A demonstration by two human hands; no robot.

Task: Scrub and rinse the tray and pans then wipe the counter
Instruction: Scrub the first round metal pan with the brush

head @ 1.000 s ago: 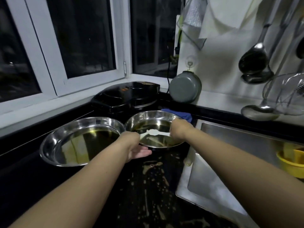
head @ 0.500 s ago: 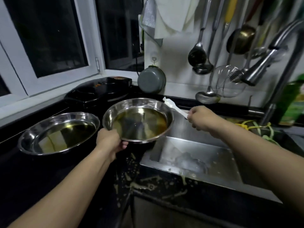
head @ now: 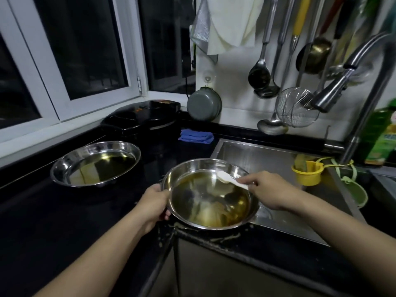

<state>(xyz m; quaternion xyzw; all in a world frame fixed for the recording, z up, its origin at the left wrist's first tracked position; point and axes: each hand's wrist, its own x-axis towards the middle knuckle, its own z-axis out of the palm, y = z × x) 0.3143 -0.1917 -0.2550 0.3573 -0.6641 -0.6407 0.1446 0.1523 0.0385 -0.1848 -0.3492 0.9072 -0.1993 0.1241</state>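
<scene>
Pans: two round steel pans, both with an oily brown film inside.
Near pan: held over the front left corner of the sink, partly above the black surface.
Far pan: sits on the surface to the left, well apart from the near pan, below the window.
Left hand: its fingers are curled round the near pan's left rim, thumb on top.
Right hand: fingers pinch the handle of one white scraper, whose blade lies inside the near pan by its far rim.
Cloths: one folded blue cloth on the surface behind the sink's left corner.
Cooker: one black electric griddle, lid shut, at the back by the window.
Sink items: one yellow strainer cup at the right side; one steel tap above it.
Wall: one grey pot on a hook; several ladles and one wire skimmer hanging, exact ladle count unclear.
Crumbs: pale bits scattered along the surface's front edge under the near pan.
</scene>
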